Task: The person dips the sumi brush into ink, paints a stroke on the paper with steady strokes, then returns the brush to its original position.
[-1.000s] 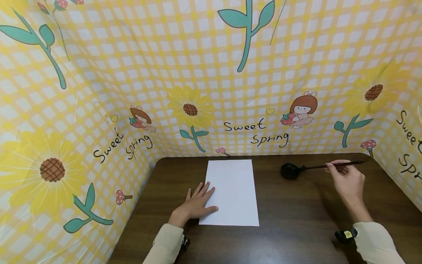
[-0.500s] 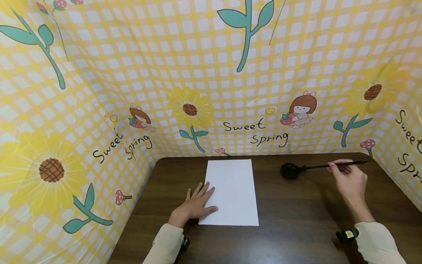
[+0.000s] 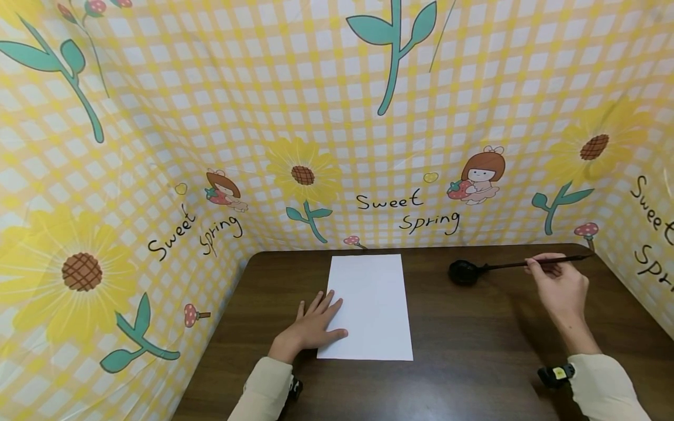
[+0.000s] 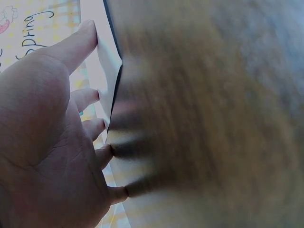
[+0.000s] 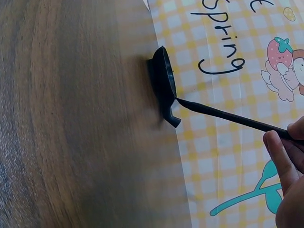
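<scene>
The left hand [image 3: 308, 330] lies with its fingers spread apart, resting on the left side of a white sheet of paper [image 3: 372, 307] that is flat on the brown counter [image 3: 463, 380]. Right of the paper sits a small black dish [image 3: 463, 273]. A dark brush [image 5: 232, 117] points its tip at the dish's rim, its handle pinched by the fingers of the right hand [image 3: 562, 289].

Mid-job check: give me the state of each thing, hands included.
Paper sheet: on the table, no marks visible
Black dish: upright, contents unclear
Brush: tip at the dish's rim, near its handle
Left hand: fingers spread, on the sheet's left edge
Right hand: pinching the brush
</scene>
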Demonstrator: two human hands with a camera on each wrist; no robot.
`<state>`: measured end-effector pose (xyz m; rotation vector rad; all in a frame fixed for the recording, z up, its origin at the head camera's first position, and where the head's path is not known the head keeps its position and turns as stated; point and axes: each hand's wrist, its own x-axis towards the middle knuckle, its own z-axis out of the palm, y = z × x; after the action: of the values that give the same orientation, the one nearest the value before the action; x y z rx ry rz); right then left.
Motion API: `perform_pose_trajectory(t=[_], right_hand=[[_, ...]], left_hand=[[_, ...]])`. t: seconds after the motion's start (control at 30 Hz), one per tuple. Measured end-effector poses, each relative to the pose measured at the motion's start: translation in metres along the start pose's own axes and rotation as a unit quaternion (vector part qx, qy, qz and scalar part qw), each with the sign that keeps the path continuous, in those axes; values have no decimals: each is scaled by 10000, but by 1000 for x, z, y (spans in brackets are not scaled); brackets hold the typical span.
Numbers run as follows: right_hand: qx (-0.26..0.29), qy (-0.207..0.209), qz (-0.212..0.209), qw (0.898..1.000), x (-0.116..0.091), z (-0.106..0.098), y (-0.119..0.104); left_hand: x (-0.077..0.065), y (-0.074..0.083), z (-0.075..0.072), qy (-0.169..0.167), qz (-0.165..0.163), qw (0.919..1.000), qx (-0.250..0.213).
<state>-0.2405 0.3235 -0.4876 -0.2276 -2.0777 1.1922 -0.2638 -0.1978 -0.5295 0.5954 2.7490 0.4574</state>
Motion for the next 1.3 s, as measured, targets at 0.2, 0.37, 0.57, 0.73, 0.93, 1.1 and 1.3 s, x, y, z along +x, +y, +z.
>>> perform_pose_trajectory(t=[0.2,0.37,0.57,0.73,0.93,1.1,1.3], right_hand=[[-78,-55,126,9999,0,-2,-2],[10,-7,93,10000,1,-2,-1],[11,69,-24,10000,3,-3,-2],[8,95,-81,9999,4,-5,-7],[93,109,-103,9998,6,-5,-8],[136,71,18,9999,5,-4,-6],[60,-136,453,9989,-1,-2,-5]], left_hand=[[-1,1,-2,-5,-5,10000,2],[-3,2,-4,-21,19,10000,7],[-3,1,-3,-19,8,10000,-10],[-3,-1,-2,-9,-17,10000,2],[-2,0,-2,-8,-5,10000,-3],[-2,0,-1,-32,-1,10000,-16],[-1,1,0,13,-4,10000,-22]])
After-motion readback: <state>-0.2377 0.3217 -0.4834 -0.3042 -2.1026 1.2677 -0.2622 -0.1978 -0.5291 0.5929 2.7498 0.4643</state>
